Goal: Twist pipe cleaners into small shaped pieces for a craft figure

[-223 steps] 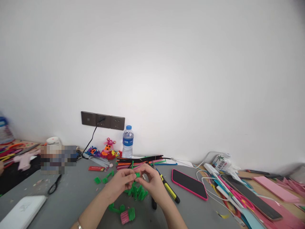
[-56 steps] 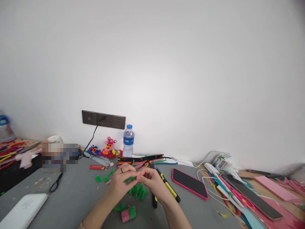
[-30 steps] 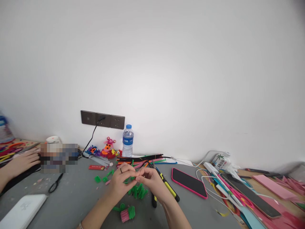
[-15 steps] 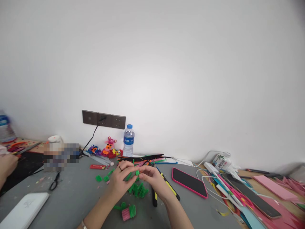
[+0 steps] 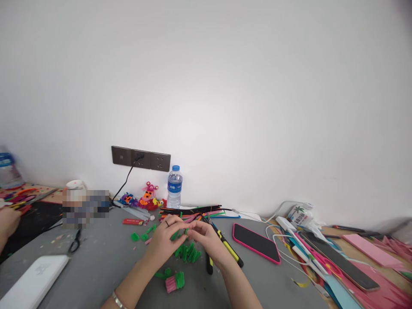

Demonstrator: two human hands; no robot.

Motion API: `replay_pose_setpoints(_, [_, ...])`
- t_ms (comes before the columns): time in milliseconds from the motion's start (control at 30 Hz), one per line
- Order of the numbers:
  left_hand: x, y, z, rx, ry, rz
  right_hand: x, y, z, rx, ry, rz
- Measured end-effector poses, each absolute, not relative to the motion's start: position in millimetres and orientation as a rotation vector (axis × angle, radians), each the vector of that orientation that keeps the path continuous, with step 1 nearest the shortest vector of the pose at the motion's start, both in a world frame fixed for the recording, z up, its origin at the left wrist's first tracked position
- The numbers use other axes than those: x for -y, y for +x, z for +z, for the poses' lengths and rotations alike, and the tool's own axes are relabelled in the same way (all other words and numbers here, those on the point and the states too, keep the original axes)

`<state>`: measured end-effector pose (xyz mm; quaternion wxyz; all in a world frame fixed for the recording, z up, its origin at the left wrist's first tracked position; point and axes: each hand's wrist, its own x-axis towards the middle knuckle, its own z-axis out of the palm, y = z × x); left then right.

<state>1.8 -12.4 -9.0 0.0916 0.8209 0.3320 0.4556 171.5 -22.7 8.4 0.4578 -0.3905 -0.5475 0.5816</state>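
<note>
My left hand [image 5: 165,242] and my right hand [image 5: 207,242] meet fingertip to fingertip over the middle of the grey table. Pinched between them is a small green pipe cleaner piece [image 5: 186,231], mostly covered by the fingers. Just beneath lie several bent green pipe cleaner pieces [image 5: 188,253]. Closer to me rests a pink and green pipe cleaner bundle [image 5: 174,282]. Beside my right hand are pliers [image 5: 230,249] with yellow and black handles, partly hidden by that hand. Loose green curls [image 5: 135,237] lie left of my left hand.
Behind the hands lie a pile of pipe cleaners [image 5: 193,211] and a water bottle [image 5: 174,189]. A pink-cased phone [image 5: 256,243] is to the right, near white cables and papers. On the left are a white box [image 5: 37,279], black scissors [image 5: 74,243] and another person's hand [image 5: 9,223].
My fingertips have drawn closer together, and less of the green piece shows between them. The other person's hand at the left has shifted slightly. The view has tilted a little.
</note>
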Motion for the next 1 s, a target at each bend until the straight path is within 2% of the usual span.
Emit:
replay_pose_setpoints(167, [13.8, 4.4, -6.8, -1.037, 2.165, 1.184, 18.9, 181.4, 2.9, 1.443, -1.067, 1.329])
replay_pose_setpoints(333, [10.8, -1.0, -1.2, -1.012, 1.796, 0.926, 11.6, 194.5, -9.3, 1.648, -1.388, 0.921])
replay_pose_setpoints(633, [-12.9, -36.6, -1.8, -1.215, 1.711, 1.203, 14.1, 198.8, -17.5, 1.901, -1.511, 0.687])
replay_pose_setpoints(767, [-19.3, -50.7, -3.7, -1.315, 1.764, 1.220, 9.3, 196.4, -29.3, 1.999, -1.541, 0.536])
replay_pose_setpoints(1000, [-22.8, -60.6, -4.9, -1.464, 1.817, 1.234, 5.2, 196.7, -34.2, 2.019, -1.506, 0.575])
